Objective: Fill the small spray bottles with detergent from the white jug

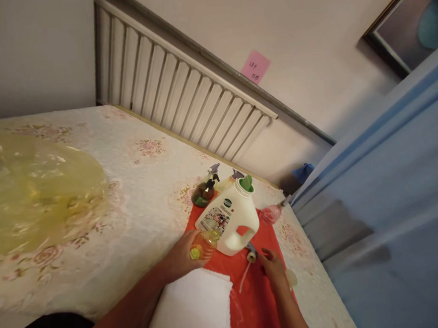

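bottle (pixel 205 245) being gripped by the left hand (pixel 179 253) beside the jug (pixel 228 216)
right hand (pixel 273 267), fingers loosely parted, is being held near the pump (pixel 251 256); the bottle could be getting tipped by bumping the jug.

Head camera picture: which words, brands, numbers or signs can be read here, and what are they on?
"284", perhaps: upper handwritten row on the pink rectangular paper note; its lower row is too unclear to read.
White plastic jug with a handle: printed label and round green emblem, both too small to read.
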`<state>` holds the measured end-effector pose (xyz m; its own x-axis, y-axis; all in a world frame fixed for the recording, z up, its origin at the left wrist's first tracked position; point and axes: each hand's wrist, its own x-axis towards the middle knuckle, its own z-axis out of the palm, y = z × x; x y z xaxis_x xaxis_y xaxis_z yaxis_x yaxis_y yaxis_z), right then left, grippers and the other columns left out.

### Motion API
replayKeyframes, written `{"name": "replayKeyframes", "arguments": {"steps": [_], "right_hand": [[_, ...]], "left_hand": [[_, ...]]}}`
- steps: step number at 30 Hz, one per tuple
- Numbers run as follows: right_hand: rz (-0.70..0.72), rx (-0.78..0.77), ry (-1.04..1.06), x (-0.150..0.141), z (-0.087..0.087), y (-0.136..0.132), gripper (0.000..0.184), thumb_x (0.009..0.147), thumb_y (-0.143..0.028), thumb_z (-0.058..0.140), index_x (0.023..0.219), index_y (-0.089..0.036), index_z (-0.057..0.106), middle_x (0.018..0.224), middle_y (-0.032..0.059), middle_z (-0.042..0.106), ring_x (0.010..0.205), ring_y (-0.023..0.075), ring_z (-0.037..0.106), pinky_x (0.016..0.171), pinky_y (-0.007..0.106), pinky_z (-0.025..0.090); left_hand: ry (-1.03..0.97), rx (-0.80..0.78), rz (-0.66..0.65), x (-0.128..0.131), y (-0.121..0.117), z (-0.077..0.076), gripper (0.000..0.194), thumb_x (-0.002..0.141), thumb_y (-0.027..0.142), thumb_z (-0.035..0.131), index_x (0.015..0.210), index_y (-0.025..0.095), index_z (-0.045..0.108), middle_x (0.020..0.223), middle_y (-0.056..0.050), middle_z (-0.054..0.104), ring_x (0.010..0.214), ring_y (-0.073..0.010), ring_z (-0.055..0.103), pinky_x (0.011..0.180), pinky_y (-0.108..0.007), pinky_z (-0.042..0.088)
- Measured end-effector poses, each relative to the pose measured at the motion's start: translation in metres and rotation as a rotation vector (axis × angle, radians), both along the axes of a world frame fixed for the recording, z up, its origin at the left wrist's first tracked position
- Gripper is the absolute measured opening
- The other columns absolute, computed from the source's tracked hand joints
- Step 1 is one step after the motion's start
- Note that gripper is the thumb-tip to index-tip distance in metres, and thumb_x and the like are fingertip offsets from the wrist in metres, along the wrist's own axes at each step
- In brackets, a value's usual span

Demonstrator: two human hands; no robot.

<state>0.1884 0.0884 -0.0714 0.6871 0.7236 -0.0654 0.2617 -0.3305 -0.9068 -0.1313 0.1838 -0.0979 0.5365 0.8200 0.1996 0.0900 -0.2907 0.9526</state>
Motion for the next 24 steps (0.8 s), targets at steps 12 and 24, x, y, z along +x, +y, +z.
{"name": "replayKeyframes", "arguments": {"steps": [12,24], "right_hand": [[0.388,0.305,0.061,-0.047,0.051,0.03,0.053,0.069,-0.039,0.08,0.116,-0.019,0.067,0.114,0.0101,0.073,0.104,0.0274,0.066,0.085,0.037,0.054],[0.304,0.344,0.116,-0.058,0.03,0.075,0.022,0.059,-0.033,0.076,0.06,-0.018,0.06,0.047,-0.0038,0.058,0.045,0.0129,0.05,0.047,0.025,0.039]], "left_hand": [[-0.002,-0.043,-0.004,-0.001,0.002,-0.007,0.078,0.065,0.021,0.073,0.136,0.025,0.041,0.137,-0.011,0.055,0.124,-0.0317,0.052,0.105,-0.044,0.042],[0.004,-0.052,-0.015,-0.005,-0.001,-0.002,0.079,0.065,0.023,0.074,0.138,0.026,0.043,0.143,-0.01,0.051,0.132,-0.0328,0.047,0.112,-0.046,0.036]]}}
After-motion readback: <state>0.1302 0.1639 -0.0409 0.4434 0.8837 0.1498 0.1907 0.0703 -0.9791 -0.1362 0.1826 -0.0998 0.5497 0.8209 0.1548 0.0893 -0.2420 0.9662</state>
